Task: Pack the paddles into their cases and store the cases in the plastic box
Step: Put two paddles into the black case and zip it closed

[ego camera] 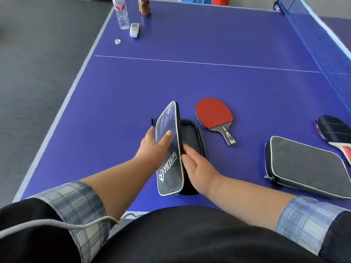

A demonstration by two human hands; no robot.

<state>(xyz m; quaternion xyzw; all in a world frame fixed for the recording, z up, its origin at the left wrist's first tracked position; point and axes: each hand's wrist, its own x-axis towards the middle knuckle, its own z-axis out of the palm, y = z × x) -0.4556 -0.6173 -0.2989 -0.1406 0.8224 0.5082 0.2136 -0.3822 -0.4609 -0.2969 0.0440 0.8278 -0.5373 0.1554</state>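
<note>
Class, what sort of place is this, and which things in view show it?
Likely a table tennis room or sports hall: a blue table tennis table with a white line, its net at the right edge, and a red paddle lying on it.

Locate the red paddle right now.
Head view, centre-right: the red paddle lies flat on the blue table, just right of the open black case and left of the closed grey case.

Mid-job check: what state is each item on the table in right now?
black case: open, left hand holding lid up
right hand: touching black case
red paddle: lying flat, uncased
grey case: closed, lying flat
black paddle: lying flat, uncased
water bottle: upright
white cap: loose on table
</note>
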